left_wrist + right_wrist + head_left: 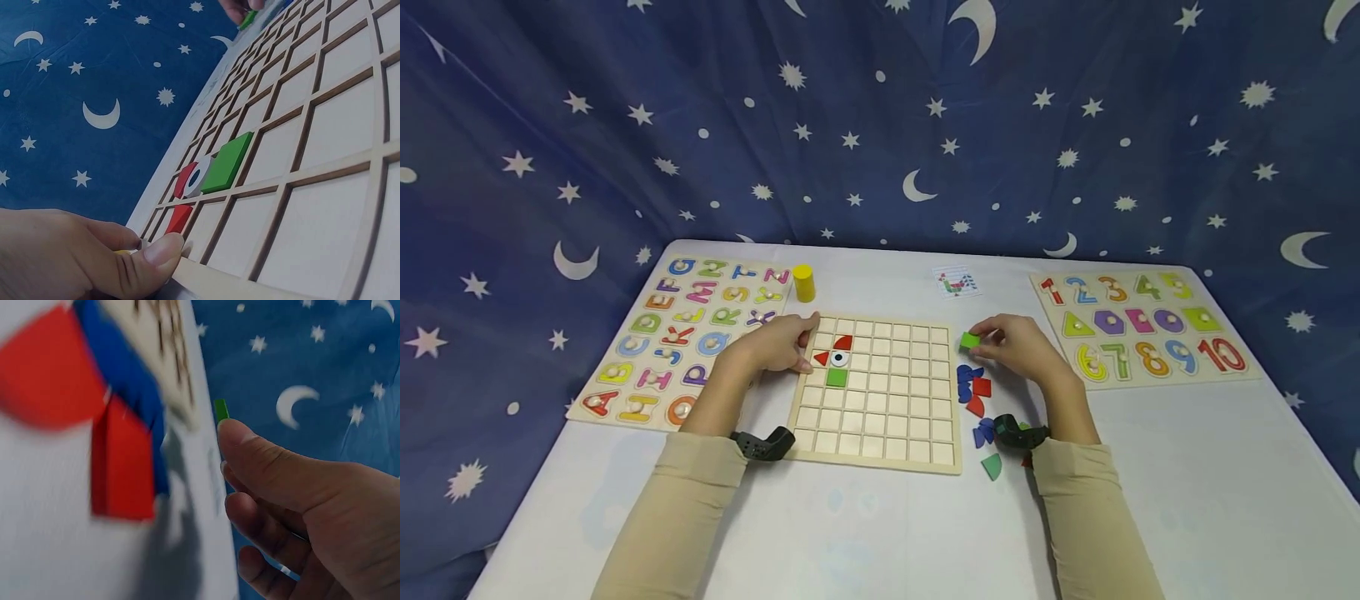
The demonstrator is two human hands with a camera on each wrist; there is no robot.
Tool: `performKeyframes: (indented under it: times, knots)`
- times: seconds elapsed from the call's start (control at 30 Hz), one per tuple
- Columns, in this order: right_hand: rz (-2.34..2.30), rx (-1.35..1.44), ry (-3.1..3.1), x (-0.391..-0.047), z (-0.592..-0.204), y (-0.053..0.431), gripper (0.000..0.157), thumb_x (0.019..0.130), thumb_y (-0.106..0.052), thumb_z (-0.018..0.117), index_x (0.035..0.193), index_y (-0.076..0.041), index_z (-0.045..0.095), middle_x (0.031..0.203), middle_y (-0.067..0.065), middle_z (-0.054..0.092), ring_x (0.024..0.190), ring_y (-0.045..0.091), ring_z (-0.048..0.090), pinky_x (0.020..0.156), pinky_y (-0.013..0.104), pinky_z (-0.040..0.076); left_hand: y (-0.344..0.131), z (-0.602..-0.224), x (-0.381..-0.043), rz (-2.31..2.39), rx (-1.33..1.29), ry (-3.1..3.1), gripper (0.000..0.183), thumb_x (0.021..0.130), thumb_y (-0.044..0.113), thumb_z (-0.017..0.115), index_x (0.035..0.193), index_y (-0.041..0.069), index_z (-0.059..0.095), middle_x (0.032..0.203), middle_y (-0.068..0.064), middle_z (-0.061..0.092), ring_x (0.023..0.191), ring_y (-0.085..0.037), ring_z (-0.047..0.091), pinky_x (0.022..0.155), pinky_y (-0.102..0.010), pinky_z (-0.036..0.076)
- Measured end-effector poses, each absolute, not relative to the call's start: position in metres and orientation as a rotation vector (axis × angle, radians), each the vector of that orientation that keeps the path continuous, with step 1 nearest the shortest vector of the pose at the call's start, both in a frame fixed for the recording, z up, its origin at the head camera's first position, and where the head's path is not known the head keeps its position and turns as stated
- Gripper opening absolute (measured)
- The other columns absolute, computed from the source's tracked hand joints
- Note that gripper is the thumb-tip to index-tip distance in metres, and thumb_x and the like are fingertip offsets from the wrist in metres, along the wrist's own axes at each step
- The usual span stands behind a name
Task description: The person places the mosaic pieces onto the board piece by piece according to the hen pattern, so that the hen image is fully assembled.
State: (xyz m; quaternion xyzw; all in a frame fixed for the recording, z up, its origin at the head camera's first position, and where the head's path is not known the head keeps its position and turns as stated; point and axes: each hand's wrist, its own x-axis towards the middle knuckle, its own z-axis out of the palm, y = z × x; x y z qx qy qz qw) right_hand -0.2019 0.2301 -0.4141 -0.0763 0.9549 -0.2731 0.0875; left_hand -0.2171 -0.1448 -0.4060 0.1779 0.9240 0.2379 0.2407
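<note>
A wooden grid board point(877, 465) lies in the middle of the table. My left hand point(771, 343) grips its left edge, the thumb on the rim in the left wrist view. Near that hand, the cells hold a red quarter-round piece point(844, 342), a red triangle point(822, 358), a white eye piece point(839, 358) and a green square point(837, 377). Just past the board's right side, my right hand point(1017, 343) pinches another green square block point(969, 340) between thumb and fingertips. Below it lie loose blue pieces point(964, 392), a red square point(981, 387) and a red quarter-round point(975, 406).
An alphabet puzzle board point(651, 346) lies at left, partly under the left arm; a number puzzle board point(1131, 367) is at right. A yellow cylinder point(803, 284) and a picture card point(957, 282) are behind the grid. A green quarter-round point(992, 467) sits near the right wrist.
</note>
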Motion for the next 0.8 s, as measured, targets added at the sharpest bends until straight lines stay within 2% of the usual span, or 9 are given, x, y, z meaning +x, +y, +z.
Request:
performKeyframes:
  times: [0.3,0.67,0.8]
  knots:
    - [-0.791,-0.489,2.924,-0.189,-0.396,0.183,0.03,0.081,-0.021,0.076,0.109,-0.011,0.071,0.103,0.003,0.068,0.085,0.018,0.058,0.066,0.027,0.048,-0.146,-0.407,-0.216,0.65,0.497,2.533,0.092,0.078,0.017,0.077,0.151,0.005,0.022,0.079,-0.004,0.037,0.071,-0.018,0.035,0.072,-0.032,0.032]
    - [-0.627,-0.792,2.953,-0.16,-0.39,0.116,0.029,0.08,-0.028,0.075,0.108,-0.019,0.072,0.1,-0.006,0.067,0.073,0.006,0.054,0.06,0.022,0.044,-0.145,-0.407,-0.217,0.637,0.502,2.538,0.092,0.077,0.017,0.077,0.151,0.004,0.023,0.079,-0.004,0.038,0.072,-0.018,0.036,0.073,-0.033,0.033]
    - [-0.574,-0.867,2.932,-0.151,-0.395,0.093,0.03,0.08,-0.033,0.075,0.109,-0.022,0.072,0.104,-0.007,0.067,0.074,0.005,0.055,0.063,0.022,0.045,-0.145,-0.406,-0.218,0.627,0.512,2.547,0.091,0.077,0.017,0.077,0.15,0.004,0.023,0.079,-0.004,0.039,0.071,-0.017,0.035,0.072,-0.033,0.033]
